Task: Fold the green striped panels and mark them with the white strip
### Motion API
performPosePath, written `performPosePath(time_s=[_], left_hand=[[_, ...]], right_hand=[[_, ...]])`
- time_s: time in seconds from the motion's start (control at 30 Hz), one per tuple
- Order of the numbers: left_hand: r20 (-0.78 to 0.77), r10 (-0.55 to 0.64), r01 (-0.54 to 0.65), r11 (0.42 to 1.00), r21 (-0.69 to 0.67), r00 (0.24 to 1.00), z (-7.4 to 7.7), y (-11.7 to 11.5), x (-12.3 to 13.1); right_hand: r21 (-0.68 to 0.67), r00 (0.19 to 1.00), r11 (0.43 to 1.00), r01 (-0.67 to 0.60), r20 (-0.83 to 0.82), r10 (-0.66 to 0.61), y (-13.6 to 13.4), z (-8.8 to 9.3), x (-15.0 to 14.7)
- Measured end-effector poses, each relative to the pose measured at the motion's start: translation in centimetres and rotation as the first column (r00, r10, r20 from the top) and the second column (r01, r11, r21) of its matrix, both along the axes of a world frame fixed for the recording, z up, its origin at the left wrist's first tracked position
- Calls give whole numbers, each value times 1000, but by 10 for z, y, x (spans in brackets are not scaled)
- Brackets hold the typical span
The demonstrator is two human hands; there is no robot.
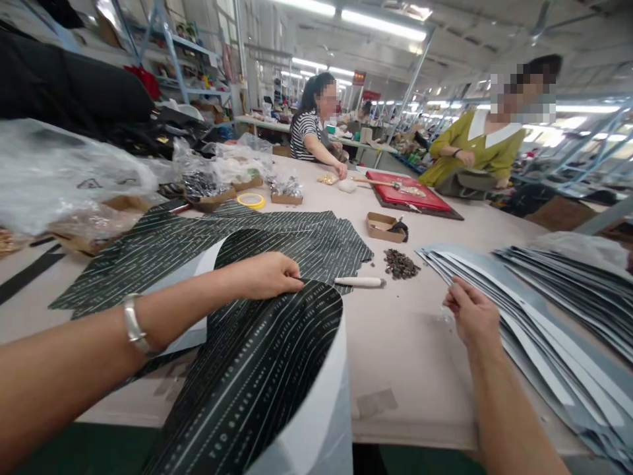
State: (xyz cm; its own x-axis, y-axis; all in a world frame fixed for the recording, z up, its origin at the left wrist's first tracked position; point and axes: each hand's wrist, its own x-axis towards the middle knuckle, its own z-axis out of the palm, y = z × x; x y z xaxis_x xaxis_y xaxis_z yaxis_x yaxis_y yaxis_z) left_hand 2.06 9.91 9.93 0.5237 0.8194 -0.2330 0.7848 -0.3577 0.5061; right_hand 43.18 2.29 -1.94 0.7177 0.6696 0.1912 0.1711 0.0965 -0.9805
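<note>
My left hand (262,276) lies flat on the upper edge of a curved black sheet with white lettering and a pale backing (242,382). Just past its fingertips, an awl-like tool with a cream handle (359,282) points towards the hand. More black printed pieces (212,247) spread behind it. My right hand (472,313) hovers over the bare table, its fingertips pinched together beside a stack of long grey-white strips (548,316). Whether those fingers hold anything small, I cannot tell. A heap of dark studs (400,264) lies ahead of it.
Across the cream table (410,389) are a small cardboard box (382,227), a red board (405,191), a yellow tape roll (250,200) and plastic bags (64,171). A person in a striped top (306,132) and another in a green top (475,148) work at the far side.
</note>
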Motion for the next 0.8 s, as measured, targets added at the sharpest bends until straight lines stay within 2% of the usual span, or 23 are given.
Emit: performPosePath(time_s=[0.1, 0.17, 0.23, 0.3, 0.37, 0.43, 0.53, 0.63, 0.7, 0.8], left_hand=[[-77, -36, 30, 996, -80, 996, -44, 2, 16], [-105, -62, 49, 992, -120, 992, -62, 3, 22], [-118, -87, 68, 986, -151, 989, -74, 3, 27], [-116, -111, 89, 978, -186, 987, -80, 0, 29], [-98, -135, 108, 965, -237, 986, -84, -3, 29], [-68, -155, 128, 944, -303, 986, -87, -6, 28], [3, -165, 153, 910, -386, 986, -90, -9, 24], [95, -159, 185, 861, -473, 983, -93, -12, 23], [202, -83, 189, 790, -584, 976, -94, -15, 24], [306, 148, 154, 616, -773, 941, -96, -20, 29]], right_hand=[[108, 997, 991, -76, -8, 78, -23, 42, -21], [193, 981, 962, -191, 56, 184, -45, 70, -50], [173, 949, 937, -302, 152, 278, -66, 90, -86], [32, 883, 894, -447, 174, 436, -79, 94, -123], [-103, 795, 798, -593, 78, 601, -80, 79, -154], [-152, 732, 719, -678, -50, 680, -72, 52, -174], [-186, 712, 688, -702, -150, 686, -53, 9, -185], [-223, 719, 684, -695, -213, 661, -43, -13, -184], [-233, 720, 682, -694, -256, 645, -41, -16, -181], [-223, 704, 673, -705, -333, 628, -41, -14, -178]])
